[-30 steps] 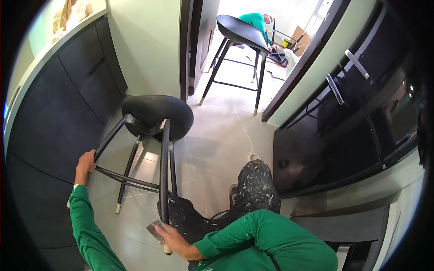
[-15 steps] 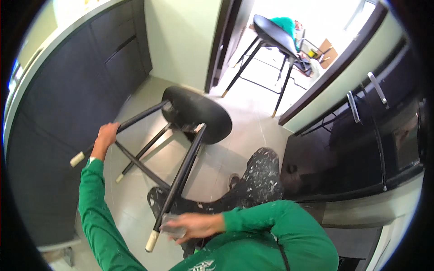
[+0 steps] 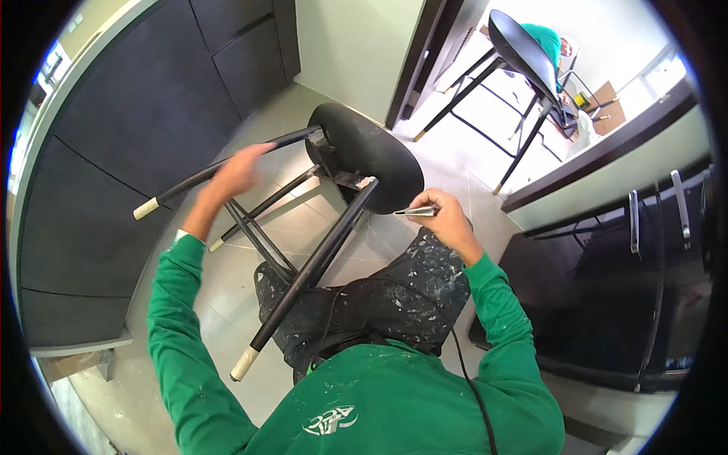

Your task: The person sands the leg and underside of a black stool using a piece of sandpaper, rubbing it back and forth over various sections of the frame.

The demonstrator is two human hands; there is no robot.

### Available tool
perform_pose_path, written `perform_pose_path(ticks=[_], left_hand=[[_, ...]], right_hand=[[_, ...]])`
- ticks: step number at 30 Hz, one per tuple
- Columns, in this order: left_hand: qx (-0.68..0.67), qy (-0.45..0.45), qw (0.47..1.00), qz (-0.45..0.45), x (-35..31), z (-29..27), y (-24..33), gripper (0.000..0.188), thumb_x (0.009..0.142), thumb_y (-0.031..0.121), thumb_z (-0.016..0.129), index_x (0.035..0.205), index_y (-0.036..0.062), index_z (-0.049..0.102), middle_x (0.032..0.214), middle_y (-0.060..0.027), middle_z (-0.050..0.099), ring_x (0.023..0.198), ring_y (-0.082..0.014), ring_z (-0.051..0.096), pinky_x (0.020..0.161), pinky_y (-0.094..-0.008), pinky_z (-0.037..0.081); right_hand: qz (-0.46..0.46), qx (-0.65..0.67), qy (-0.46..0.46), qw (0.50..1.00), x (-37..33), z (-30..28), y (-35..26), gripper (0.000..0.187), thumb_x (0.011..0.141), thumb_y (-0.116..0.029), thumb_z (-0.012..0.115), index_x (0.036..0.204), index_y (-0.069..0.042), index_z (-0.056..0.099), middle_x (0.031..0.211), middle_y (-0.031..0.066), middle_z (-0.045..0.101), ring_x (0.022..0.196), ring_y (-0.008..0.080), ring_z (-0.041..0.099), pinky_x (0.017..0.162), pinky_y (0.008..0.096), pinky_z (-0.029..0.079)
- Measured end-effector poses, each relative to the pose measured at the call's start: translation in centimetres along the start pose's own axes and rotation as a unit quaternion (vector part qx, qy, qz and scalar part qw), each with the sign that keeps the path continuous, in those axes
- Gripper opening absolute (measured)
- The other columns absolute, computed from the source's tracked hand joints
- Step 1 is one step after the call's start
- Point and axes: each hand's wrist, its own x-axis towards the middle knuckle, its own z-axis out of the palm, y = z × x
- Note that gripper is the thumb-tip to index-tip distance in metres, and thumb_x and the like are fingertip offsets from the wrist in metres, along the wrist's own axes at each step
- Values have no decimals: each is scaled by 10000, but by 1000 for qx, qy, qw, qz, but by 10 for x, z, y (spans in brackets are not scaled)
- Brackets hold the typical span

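Observation:
A black bar stool (image 3: pixel 364 155) lies tipped on the floor before me, its seat away from me and its legs pointing back my way. Pale coverings wrap the leg ends. My left hand (image 3: pixel 239 174) is over the upper left leg, fingers stretched out and slightly blurred; contact with the leg is unclear. Close to the seat's right edge, my right hand (image 3: pixel 447 220) pinches a small folded grey sheet (image 3: pixel 418 211), its folded edges fanning apart. The nearest leg reaches down over my paint-spattered trousers (image 3: pixel 371 307).
Dark cabinets (image 3: pixel 136 152) line the left. Another black stool (image 3: pixel 523 57) stands upright in the doorway, with a person in green (image 3: pixel 544 38) bent down beyond it. Glossy black cabinets (image 3: pixel 584 303) with metal handles stand at the right.
My right hand has moved from the near leg's end up beside the seat, still holding the grey sheet. My left hand has released its grip and shifted along the leg toward the seat.

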Motion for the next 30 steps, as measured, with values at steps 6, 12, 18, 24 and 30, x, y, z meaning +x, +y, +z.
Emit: perform_pose_path(ticks=[6,12,18,24,30], left_hand=[[-368,-34,929,3,44,89,161,814,949,343,796,1585,44,386,1462,-208,565,1347,-262,559,1108,-407,480],[-467,30,878,-99,60,149,152,354,1115,212,554,1366,-28,626,1172,-23,690,1025,-92,610,940,-295,524],[-407,242,838,-271,81,194,85,375,1034,318,680,845,-5,663,710,30,525,685,-80,442,588,-323,384],[-395,225,859,-235,98,211,121,210,988,147,739,1074,-44,756,903,-7,696,815,-76,578,732,-280,477],[-451,158,848,-228,101,189,147,284,972,61,723,1235,-45,707,1068,-30,745,992,-83,642,902,-272,522]], right_hand=[[-104,0,-110,989,92,14,-4,251,767,-32,818,1006,-6,745,870,96,668,787,208,660,721,345,519],[-167,42,-108,979,134,28,29,299,769,-99,820,1039,-13,724,996,148,695,926,315,696,831,397,551],[-190,-78,242,948,201,16,81,222,878,-165,784,1034,-26,708,1077,164,687,1023,373,662,883,447,528],[-104,-113,212,965,204,38,108,193,978,-250,714,972,-57,717,922,133,710,837,354,686,752,434,539],[-107,-144,237,955,200,38,107,197,982,-259,710,964,-62,715,891,124,716,766,349,689,690,415,534]])
